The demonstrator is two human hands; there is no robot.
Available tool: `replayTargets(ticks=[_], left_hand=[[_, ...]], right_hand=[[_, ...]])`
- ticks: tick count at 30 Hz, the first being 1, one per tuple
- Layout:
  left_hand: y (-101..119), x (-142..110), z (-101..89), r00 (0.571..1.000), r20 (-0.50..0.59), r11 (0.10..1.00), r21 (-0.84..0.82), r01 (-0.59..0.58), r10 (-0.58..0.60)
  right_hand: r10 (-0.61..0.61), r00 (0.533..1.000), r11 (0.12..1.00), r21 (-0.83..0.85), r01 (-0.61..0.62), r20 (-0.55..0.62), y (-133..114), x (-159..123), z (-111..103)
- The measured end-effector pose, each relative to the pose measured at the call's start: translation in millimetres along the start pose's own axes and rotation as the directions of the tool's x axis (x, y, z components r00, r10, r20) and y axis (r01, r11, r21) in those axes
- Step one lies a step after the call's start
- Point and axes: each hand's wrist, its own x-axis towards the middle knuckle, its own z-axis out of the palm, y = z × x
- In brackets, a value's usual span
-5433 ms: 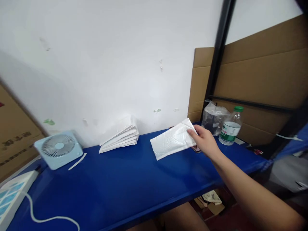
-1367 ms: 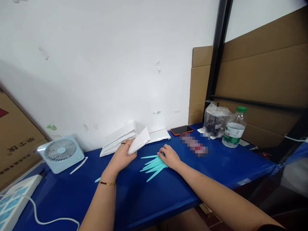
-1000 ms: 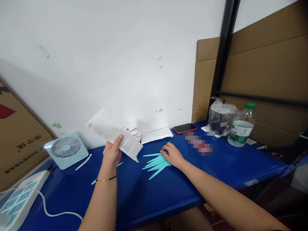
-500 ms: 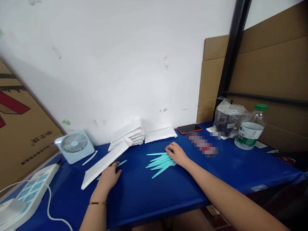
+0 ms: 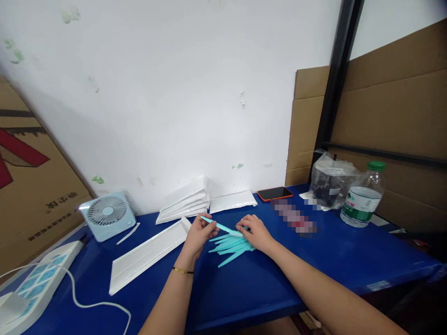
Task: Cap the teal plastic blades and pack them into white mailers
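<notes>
My left hand (image 5: pixel 199 236) pinches one end of a slim turquoise tapered strip (image 5: pixel 224 227) and holds it slanting above the table. The strip's other end meets the fingers of my right hand (image 5: pixel 257 234), which are curled over a fanned pile of similar turquoise strips (image 5: pixel 226 245). Whatever lies under the right palm is hidden. To the left of my left hand, a long white flat packet (image 5: pixel 146 258) lies on the blue table (image 5: pixel 240 302), its upper end near my wrist. The exact kind of the strips cannot be made out.
Behind are a stack of white packets (image 5: pixel 183 200) and a single packet (image 5: pixel 232 201). A small fan (image 5: pixel 109 216), power strip (image 5: pixel 42 284) and cable stand left. A phone (image 5: pixel 274 193), bagged cup (image 5: pixel 330 181) and water bottle (image 5: pixel 361 200) are right.
My left hand has moved right and up from beside the white packet, bringing a turquoise strip to my right hand. The packet now lies flatter on the table.
</notes>
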Motion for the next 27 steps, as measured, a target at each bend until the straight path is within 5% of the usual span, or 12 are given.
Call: replayTargets(ticks=[3, 6, 10, 15, 19, 23, 27], left_hand=[[1, 15, 12.2, 1.000, -0.007, 0.984, -0.176, 0.005, -0.006], [-2, 27, 13.6, 0.999, -0.020, 0.968, -0.252, 0.021, -0.027], [-9, 39, 8.0, 0.996, -0.029, 0.973, -0.221, 0.071, -0.079], [-27, 54, -5.8, 0.997, -0.071, 0.986, 0.165, 0.036, -0.025], [-40, 60, -14.4, 0.987, -0.037, 0.795, 0.597, -0.105, 0.158], [-38, 54, -12.5, 0.945, 0.042, 0.553, 0.802, -0.226, 0.325], [-30, 41, -3.1, 0.934, 0.293, 0.481, 0.801, -0.356, 0.204]], right_hand=[[0.084, 0.995, 0.947, 0.308, -0.095, 0.048, -7, 12, -14], [0.123, 0.973, 0.763, 0.608, -0.219, 0.197, -6, 26, -23], [0.115, 0.959, 0.665, 0.697, -0.267, 0.259, 9, 41, -23], [0.204, 0.944, 0.771, 0.552, -0.319, 0.260, 48, 51, -27], [0.176, 0.977, 0.973, 0.131, -0.191, 0.116, 70, 49, -39], [-0.036, 0.991, 0.992, -0.117, 0.051, 0.128, 59, 42, -50], [-0.118, 0.955, 0.980, -0.123, 0.157, 0.273, 38, 37, -44]])
